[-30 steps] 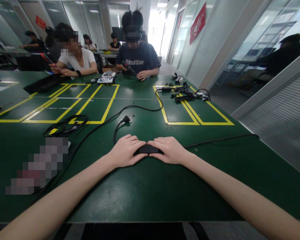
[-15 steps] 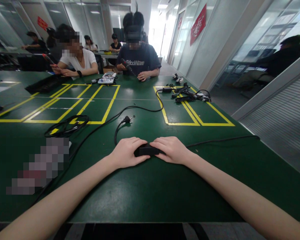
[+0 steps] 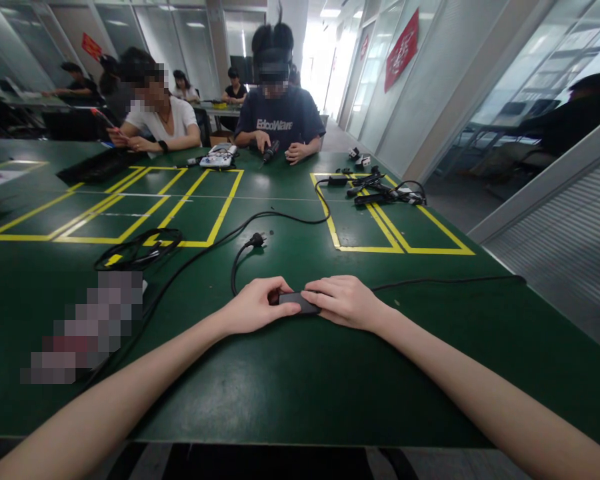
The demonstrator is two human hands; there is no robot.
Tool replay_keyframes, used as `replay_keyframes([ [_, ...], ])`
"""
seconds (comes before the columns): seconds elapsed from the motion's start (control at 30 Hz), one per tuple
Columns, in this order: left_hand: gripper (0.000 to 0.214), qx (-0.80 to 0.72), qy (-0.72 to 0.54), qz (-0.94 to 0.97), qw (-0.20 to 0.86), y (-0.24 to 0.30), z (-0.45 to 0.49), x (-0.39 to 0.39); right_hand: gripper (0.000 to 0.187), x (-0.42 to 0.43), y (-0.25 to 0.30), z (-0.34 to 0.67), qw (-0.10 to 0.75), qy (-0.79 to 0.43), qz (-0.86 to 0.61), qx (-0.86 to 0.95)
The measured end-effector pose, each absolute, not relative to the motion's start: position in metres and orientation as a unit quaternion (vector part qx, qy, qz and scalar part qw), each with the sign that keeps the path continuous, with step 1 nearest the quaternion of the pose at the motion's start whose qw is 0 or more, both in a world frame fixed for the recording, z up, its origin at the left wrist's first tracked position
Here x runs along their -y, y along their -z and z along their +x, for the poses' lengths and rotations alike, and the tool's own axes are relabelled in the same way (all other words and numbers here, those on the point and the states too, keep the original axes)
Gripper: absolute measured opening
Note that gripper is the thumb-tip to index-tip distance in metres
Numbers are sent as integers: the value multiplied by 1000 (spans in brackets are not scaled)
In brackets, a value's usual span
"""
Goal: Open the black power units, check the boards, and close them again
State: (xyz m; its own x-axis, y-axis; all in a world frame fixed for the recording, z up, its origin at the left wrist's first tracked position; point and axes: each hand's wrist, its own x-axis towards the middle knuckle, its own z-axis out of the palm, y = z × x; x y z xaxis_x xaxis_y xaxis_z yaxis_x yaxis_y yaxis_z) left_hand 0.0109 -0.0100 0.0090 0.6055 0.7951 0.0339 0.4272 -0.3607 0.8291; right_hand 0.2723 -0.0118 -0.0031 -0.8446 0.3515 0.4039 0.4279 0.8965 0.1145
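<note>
Just above the green table, or resting on it, is a black power adapter, gripped at both ends; which of the two I cannot tell. My left hand closes on its left end, thumb along the near top edge. My right hand wraps the right end, fingers over the top. From behind my left hand a short black cord curves up to a power plug lying on the table. Another black cable runs from beside my right hand toward the table's right edge.
Left of my arms lie a blurred-out object and a coiled black cable. Yellow tape marks rectangles on the table. A heap of adapters and cables lies back right. Across sit two people, one with a power drill.
The adapter has turned in my hands, so its broad grey-black face shows more. My left fingers have shifted. Across the table, a person has lowered the power drill.
</note>
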Motion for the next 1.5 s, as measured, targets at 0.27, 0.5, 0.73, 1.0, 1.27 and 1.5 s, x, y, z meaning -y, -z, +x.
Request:
replay_keyframes([
  [0.27,31,-385,-270,825,315,-6,11,14,33,18,-7,269,232,-29,-241,942],
  [0.5,32,-365,-250,881,170,-4,7,8,30,15,1,269,224,20,-258,940],
  [0.73,32,-359,-247,881,187,-4,8,10,38,20,-3,263,197,76,-250,945],
  [1.0,35,-396,-226,866,206,-6,10,10,45,21,-5,259,154,96,-264,947],
  [1.27,37,-406,-198,862,230,-9,11,12,51,20,-8,261,77,101,-244,961],
  [1.5,25,-362,-263,866,222,-4,8,10,51,19,-2,264,94,49,-275,955],
])
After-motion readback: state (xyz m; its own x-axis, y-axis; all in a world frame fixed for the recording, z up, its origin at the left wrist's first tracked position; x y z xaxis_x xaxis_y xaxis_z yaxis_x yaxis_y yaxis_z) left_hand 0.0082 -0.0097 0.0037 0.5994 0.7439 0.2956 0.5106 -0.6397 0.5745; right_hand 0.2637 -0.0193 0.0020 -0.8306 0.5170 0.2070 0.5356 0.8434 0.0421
